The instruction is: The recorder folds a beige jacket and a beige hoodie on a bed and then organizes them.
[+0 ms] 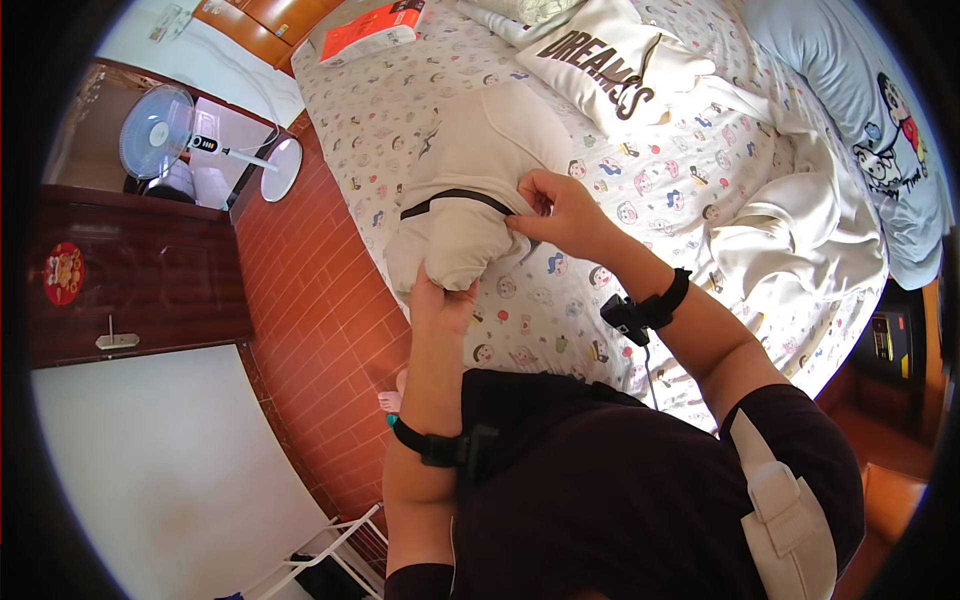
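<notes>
A cream-coloured fabric garment (495, 135) lies bunched on the near left part of the bed, a dark band crossing it. My left hand (444, 306) grips the gathered cloth at its near end from below, thumb and fingers on either side. On the right edge, close to the dark band, my right hand (559, 214) pinches the fabric between thumb and fingers. Some of my left fingers are hidden under the cloth. Beneath the garment is a bed sheet (525, 330) printed with small cartoon figures.
Farther back lie a white garment with dark lettering (600, 71) and an orange-and-white box (373, 34). Rumpled white cloth (795, 225) and a light-blue pillow (855, 142) are at right. A pedestal fan (281, 171) stands left, a white rack (330, 551) at lower left.
</notes>
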Action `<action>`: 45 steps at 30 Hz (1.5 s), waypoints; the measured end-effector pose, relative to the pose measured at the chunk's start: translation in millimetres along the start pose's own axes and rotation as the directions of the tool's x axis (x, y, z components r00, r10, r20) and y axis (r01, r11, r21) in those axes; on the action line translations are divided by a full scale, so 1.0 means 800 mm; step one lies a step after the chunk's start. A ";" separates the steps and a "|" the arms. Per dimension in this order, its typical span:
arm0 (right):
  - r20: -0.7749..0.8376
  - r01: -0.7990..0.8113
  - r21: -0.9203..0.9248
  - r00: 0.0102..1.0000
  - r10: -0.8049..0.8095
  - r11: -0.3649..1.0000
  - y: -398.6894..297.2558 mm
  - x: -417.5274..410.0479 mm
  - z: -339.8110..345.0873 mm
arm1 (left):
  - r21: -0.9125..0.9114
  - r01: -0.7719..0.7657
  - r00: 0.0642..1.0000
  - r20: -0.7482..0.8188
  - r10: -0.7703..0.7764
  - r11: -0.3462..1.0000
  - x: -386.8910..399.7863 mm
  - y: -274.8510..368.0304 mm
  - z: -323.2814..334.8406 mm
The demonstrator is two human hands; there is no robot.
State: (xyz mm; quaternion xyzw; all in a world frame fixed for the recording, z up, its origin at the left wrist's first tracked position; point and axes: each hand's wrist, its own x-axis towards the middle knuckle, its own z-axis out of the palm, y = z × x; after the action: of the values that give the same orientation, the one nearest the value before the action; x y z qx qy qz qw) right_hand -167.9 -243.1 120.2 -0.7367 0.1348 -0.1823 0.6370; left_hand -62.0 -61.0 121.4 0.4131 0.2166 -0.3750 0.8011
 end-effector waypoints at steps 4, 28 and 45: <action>-0.159 0.297 -0.390 0.911 -0.381 0.871 -0.011 -0.016 0.022 | 0.005 0.010 1.000 -0.025 -0.010 1.000 0.008 -0.008 -0.006; 0.285 -0.289 0.957 0.952 0.111 0.017 0.107 -0.046 0.056 | 0.267 -0.186 0.854 0.519 0.021 0.946 -0.027 0.018 0.010; 0.730 -0.377 -0.515 0.278 0.625 0.770 0.029 -0.235 -0.072 | 0.886 -0.132 0.944 0.250 -0.217 0.445 -0.024 -0.089 -0.136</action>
State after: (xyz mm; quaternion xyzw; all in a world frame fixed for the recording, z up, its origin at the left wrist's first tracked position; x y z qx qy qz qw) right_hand -360.9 -216.7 86.4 -0.7099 0.0369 0.4502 0.5404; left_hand -134.0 10.0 36.8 0.6982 -0.1391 -0.5156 0.4767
